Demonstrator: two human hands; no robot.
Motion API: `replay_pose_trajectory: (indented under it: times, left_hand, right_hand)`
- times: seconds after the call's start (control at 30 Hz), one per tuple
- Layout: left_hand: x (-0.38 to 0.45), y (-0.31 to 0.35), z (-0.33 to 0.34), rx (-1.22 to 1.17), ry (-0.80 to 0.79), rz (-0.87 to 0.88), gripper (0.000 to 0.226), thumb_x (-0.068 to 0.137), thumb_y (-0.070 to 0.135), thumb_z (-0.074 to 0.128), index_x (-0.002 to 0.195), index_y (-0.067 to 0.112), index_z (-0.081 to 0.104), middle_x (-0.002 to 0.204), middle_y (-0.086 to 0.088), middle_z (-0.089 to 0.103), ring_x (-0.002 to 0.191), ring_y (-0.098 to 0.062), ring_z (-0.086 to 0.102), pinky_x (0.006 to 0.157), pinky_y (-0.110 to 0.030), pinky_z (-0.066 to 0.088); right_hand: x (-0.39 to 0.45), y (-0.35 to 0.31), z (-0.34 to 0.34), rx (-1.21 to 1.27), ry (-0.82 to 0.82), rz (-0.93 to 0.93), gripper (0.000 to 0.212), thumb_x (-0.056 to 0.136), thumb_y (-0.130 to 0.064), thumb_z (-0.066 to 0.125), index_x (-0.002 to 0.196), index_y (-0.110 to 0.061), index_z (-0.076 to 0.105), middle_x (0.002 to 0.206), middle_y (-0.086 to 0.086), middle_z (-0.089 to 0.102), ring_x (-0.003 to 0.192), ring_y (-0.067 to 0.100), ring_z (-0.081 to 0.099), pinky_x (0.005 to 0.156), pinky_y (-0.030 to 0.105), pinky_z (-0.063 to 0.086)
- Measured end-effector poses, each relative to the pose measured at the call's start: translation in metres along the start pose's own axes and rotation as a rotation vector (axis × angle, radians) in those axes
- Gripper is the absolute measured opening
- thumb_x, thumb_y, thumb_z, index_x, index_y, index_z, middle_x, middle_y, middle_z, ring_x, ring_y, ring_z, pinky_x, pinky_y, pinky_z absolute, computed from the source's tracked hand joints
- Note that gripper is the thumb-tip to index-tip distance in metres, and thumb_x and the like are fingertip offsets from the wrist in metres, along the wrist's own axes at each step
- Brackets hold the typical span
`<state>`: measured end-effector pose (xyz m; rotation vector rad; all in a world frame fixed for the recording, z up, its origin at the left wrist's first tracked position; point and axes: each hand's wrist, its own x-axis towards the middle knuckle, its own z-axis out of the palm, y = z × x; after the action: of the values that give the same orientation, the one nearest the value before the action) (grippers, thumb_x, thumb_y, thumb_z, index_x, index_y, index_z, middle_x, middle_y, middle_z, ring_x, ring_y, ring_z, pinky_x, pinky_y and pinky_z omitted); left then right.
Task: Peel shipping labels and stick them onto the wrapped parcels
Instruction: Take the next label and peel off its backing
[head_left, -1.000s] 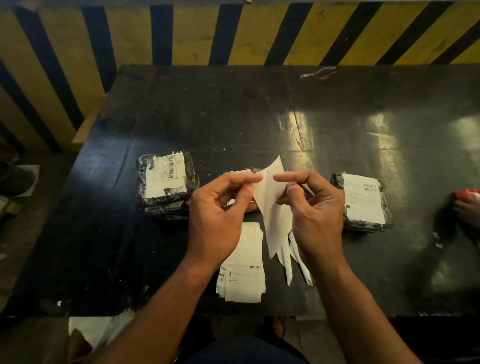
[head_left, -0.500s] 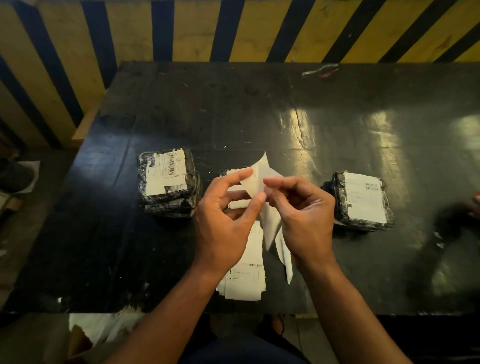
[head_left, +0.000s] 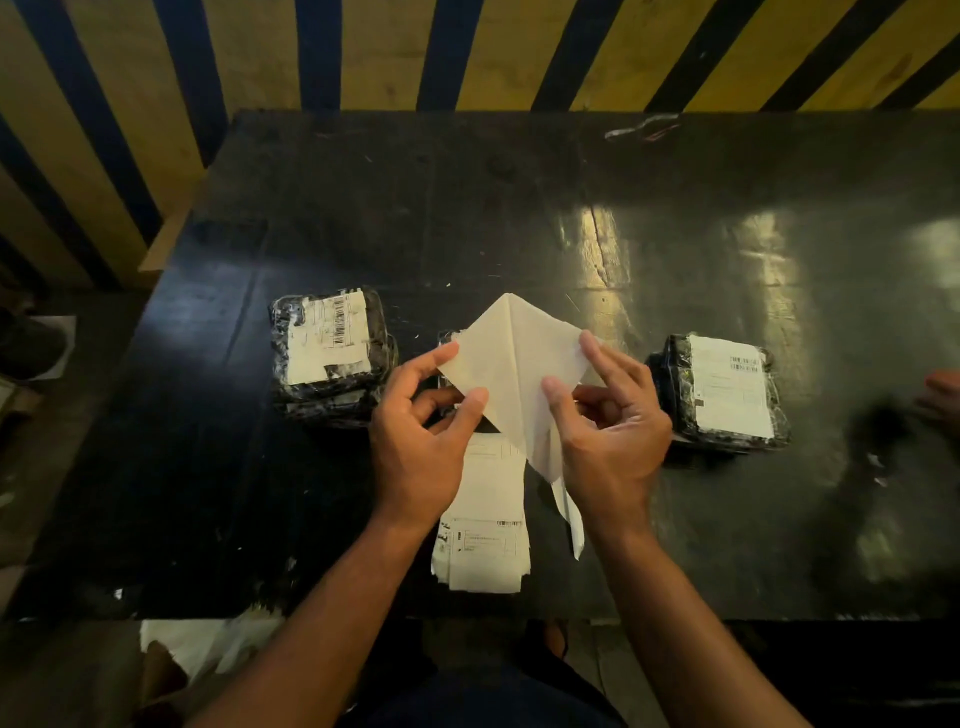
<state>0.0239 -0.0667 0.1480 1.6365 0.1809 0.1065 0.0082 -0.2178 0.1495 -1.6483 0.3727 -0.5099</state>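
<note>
Both hands, left (head_left: 415, 447) and right (head_left: 613, 436), pinch a white paper label (head_left: 514, 374) mid-peel, two black plastic-wrapped parcels (head_left: 332, 353) already labelled, a stack of printed labels (head_left: 483, 525) waiting on the tabletop (head_left: 519, 218).

I see two bare forearms entering from the bottom of the frame, no sleeves, watch or rings visible. Dark blue clothing (head_left: 483, 696) shows at bottom centre between them.

The table (head_left: 519, 234) is dark and glossy, scuffed. The parcels (head_left: 332, 358) wear shiny, crinkled black plastic wrap. The label (head_left: 514, 364) is matt white paper.
</note>
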Motion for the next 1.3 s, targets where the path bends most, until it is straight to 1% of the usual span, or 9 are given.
replay_pose_trajectory:
  times: [0.1,0.3,0.5,0.63,0.77,0.83,0.97,1.1,1.3]
  left_hand:
    - [0.004,-0.008,-0.005,0.02,0.016,-0.009,0.05,0.089,0.011,0.078,0.134,0.02,0.06,0.136,0.001,0.064,0.11,-0.006,0.072,0.081,-0.026,0.062]
    - [0.012,-0.026,-0.021,0.071,0.017,-0.018,0.049,0.089,0.008,0.077,0.134,0.018,0.06,0.133,-0.002,0.067,0.107,-0.006,0.073,0.078,-0.021,0.061]
    - [0.023,-0.042,-0.041,0.153,0.071,-0.026,0.049,0.09,0.005,0.076,0.134,0.019,0.062,0.132,0.003,0.064,0.102,0.005,0.07,0.078,-0.016,0.06]
    - [0.03,-0.054,-0.062,0.197,0.077,-0.051,0.05,0.09,0.005,0.076,0.135,0.023,0.062,0.139,-0.001,0.063,0.11,-0.009,0.071,0.08,-0.019,0.061]
    - [0.028,-0.065,-0.068,0.247,0.042,-0.043,0.05,0.09,0.006,0.077,0.134,0.025,0.061,0.139,-0.003,0.064,0.112,-0.015,0.071,0.079,-0.019,0.061]
    - [0.024,-0.069,-0.065,0.275,0.016,-0.039,0.05,0.091,0.007,0.077,0.135,0.024,0.061,0.138,-0.003,0.063,0.111,-0.015,0.071,0.08,-0.019,0.061]
    - [0.014,-0.072,-0.053,0.314,-0.046,-0.005,0.051,0.09,0.007,0.076,0.137,0.022,0.061,0.136,-0.001,0.061,0.107,-0.009,0.072,0.082,-0.025,0.063]
    - [0.01,-0.067,-0.037,0.332,-0.091,0.032,0.052,0.091,0.007,0.076,0.138,0.021,0.061,0.133,0.003,0.059,0.104,0.0,0.07,0.08,-0.023,0.062]
    - [0.013,-0.058,-0.02,0.342,-0.111,0.083,0.051,0.091,0.009,0.077,0.138,0.021,0.061,0.132,0.008,0.056,0.102,-0.001,0.069,0.077,-0.019,0.061]
  right_hand:
    - [0.0,0.009,-0.004,-0.04,-0.03,-0.046,0.06,0.085,-0.015,0.084,0.141,-0.017,0.063,0.131,-0.011,0.059,0.088,0.011,0.069,0.076,0.017,0.059]
    - [0.008,0.039,-0.022,-0.104,-0.023,-0.046,0.06,0.087,-0.014,0.082,0.143,-0.017,0.061,0.132,-0.01,0.057,0.097,0.018,0.072,0.08,0.028,0.064]
    - [0.023,0.07,-0.051,-0.196,0.095,-0.012,0.061,0.086,-0.01,0.081,0.143,-0.016,0.06,0.13,-0.01,0.054,0.098,0.009,0.069,0.078,0.012,0.057]
    - [0.036,0.092,-0.083,-0.371,0.162,-0.021,0.06,0.088,-0.012,0.081,0.144,-0.015,0.059,0.135,-0.001,0.054,0.096,0.011,0.069,0.08,0.004,0.053]
    - [0.035,0.118,-0.1,-0.574,0.07,-0.044,0.056,0.089,-0.009,0.077,0.142,-0.011,0.06,0.136,0.009,0.055,0.1,0.018,0.065,0.08,-0.002,0.047]
    - [0.028,0.133,-0.1,-0.654,-0.019,-0.035,0.055,0.09,-0.007,0.075,0.143,-0.012,0.059,0.135,0.008,0.055,0.1,0.015,0.064,0.08,0.002,0.049]
    - [0.011,0.174,-0.094,-0.804,-0.205,0.016,0.055,0.09,-0.008,0.074,0.142,-0.017,0.06,0.137,0.003,0.054,0.088,0.016,0.066,0.078,0.031,0.061]
    - [-0.001,0.196,-0.086,-0.898,-0.383,0.129,0.049,0.091,-0.018,0.073,0.139,-0.02,0.063,0.139,0.007,0.05,0.115,0.029,0.061,0.096,0.042,0.057]
    - [-0.002,0.189,-0.082,-1.03,-0.248,0.106,0.04,0.081,-0.021,0.08,0.12,-0.023,0.075,0.154,0.019,0.039,0.14,0.04,0.039,0.109,0.055,0.042]
